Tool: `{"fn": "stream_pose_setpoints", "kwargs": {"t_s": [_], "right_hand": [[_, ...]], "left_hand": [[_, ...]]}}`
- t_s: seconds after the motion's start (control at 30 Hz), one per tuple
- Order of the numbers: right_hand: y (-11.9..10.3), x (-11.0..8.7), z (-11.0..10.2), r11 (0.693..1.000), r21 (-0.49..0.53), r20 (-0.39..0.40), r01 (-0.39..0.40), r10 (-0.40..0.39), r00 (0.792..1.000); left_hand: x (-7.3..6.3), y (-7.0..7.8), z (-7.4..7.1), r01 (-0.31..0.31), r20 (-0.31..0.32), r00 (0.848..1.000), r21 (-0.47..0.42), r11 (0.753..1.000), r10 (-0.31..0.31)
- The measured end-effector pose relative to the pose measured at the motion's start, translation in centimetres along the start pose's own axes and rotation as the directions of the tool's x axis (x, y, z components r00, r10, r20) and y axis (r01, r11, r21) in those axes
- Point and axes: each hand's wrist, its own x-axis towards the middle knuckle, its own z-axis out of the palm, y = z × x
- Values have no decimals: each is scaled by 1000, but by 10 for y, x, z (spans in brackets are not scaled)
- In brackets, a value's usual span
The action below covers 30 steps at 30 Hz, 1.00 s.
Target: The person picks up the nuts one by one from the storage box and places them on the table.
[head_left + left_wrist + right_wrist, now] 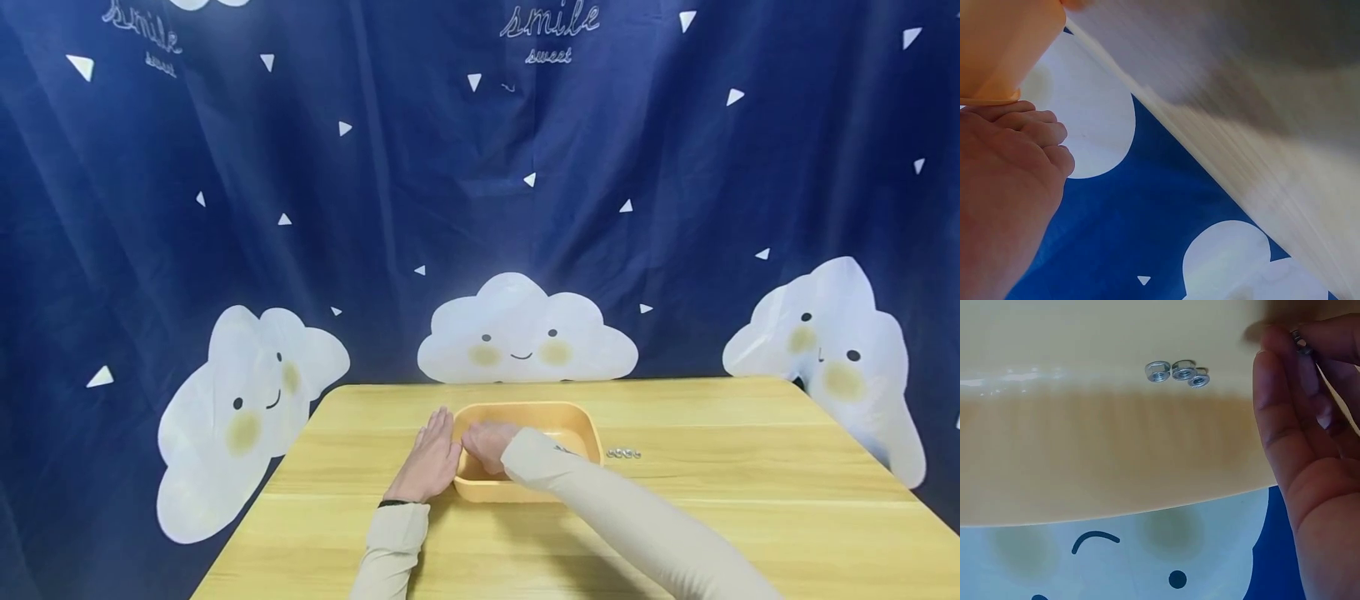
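A yellow-orange plastic bin (525, 495) stands on the table. My right hand (489, 443) reaches inside it, near its left end. In the right wrist view, the thumb and a finger of the right hand (1310, 425) pinch a small metal nut (1302, 345), partly hidden by the fingertips. Three silver flange nuts (1184, 371) lie together on the bin's floor. My left hand (431, 462) lies against the bin's left side, fingers extended. From the left wrist, the fingers of the left hand (1007, 162) are seen at the bin's rim (997, 100).
Several silver nuts (624, 454) sit in a row on the wooden table (750, 467), just right of the bin. Behind the table hangs a dark blue curtain (450, 167) printed with clouds and triangles.
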Motion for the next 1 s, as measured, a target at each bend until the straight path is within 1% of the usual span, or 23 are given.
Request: {"fn": "stream_pose_setpoints", "kwargs": {"t_s": [0.13,0.23,0.43,0.67,0.77,0.9,1.0], "right_hand": [[2,-3,-1,1000,4,-55,30,-30,998],[3,-5,-2,998,-21,-89,52,-54,995],[5,-5,-1,998,0,-69,59,-59,996],[6,-5,0,999,14,-85,52,-50,995],[5,-6,-1,999,23,-79,42,-40,996],[5,-5,-1,999,28,-74,34,-32,997],[4,-4,0,999,32,-73,32,-30,997]], "left_hand": [[1,0,0,-1,-2,1000,5,1000,1],[1,0,0,-2,-4,1000,7,1000,2],[1,0,1,4,-5,1000,1,1000,-4],[1,-1,1,-1,-12,1000,1,1000,1],[1,-1,1,12,1,1000,9,1000,-12],[2,-2,1,16,3,1000,11,1000,-16],[2,-2,2,8,-6,1000,0,1000,-8]]}}
